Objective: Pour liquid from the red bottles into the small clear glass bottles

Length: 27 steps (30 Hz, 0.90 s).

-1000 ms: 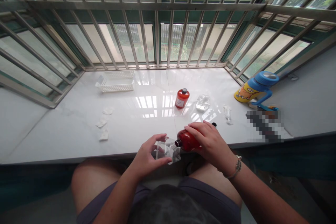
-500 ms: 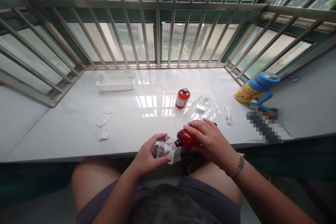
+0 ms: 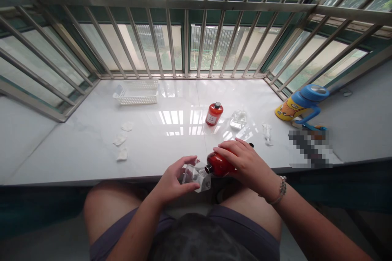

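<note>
My left hand (image 3: 177,180) grips a clear, square-sided bottle (image 3: 203,182) at the counter's front edge, thumb below and fingers above. In my right hand (image 3: 240,157) is a red bottle (image 3: 218,164), tipped so its black-rimmed mouth meets the neck of the clear bottle. Whether liquid is running between them I cannot tell. A small black cap (image 3: 251,145) shows just beyond my right fingers. Another red bottle (image 3: 214,114), with a white label and dark cap, stands upright farther back.
A white perforated basket (image 3: 136,100) sits back left. Several crumpled white pieces (image 3: 122,154) lie front left. Right of the upright red bottle are a clear glass-like item (image 3: 238,119) and a clear pump head (image 3: 267,133). A yellow-and-blue flask (image 3: 301,102) stands far right. Metal bars (image 3: 183,5) close off the back.
The view has shifted very slightly. Both hands keep the same hold, and the two bottles stay mouth to mouth with the red one tipped.
</note>
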Each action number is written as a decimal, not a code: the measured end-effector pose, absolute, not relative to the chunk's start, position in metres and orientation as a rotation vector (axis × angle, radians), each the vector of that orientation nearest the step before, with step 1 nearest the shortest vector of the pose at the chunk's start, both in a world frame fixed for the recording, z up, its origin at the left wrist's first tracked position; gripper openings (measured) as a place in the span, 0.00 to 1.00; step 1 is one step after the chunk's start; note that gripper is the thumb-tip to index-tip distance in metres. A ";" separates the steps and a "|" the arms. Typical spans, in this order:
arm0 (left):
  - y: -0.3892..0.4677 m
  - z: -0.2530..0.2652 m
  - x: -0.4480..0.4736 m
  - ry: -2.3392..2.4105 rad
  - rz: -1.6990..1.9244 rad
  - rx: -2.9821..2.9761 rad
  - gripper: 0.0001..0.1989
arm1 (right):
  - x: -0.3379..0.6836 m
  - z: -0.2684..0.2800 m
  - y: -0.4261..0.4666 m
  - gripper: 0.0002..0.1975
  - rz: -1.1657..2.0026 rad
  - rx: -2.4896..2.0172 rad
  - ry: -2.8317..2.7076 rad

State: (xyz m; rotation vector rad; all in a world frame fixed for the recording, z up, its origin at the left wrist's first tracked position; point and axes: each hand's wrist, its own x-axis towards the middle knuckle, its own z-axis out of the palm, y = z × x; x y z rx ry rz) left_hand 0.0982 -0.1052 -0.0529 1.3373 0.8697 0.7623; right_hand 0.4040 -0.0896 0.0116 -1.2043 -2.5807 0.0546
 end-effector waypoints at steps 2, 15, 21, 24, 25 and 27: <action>-0.105 -0.054 0.098 0.860 0.765 1.318 0.39 | 0.404 0.014 -0.089 0.32 0.064 -1.202 -2.589; -0.106 -0.062 0.100 0.783 0.786 1.220 0.40 | 0.401 0.028 -0.089 0.33 0.064 -1.248 -2.649; -0.105 -0.065 0.100 0.763 0.795 1.219 0.40 | 0.400 0.032 -0.088 0.33 0.053 -1.256 -2.676; -0.105 -0.068 0.099 0.746 0.796 1.216 0.40 | 0.399 0.034 -0.088 0.33 0.052 -1.261 -2.685; -0.105 -0.069 0.099 0.740 0.798 1.210 0.40 | 0.399 0.034 -0.088 0.33 0.050 -1.262 -2.684; -0.105 -0.072 0.100 0.723 0.804 1.188 0.40 | 0.398 0.036 -0.088 0.33 0.047 -1.263 -2.684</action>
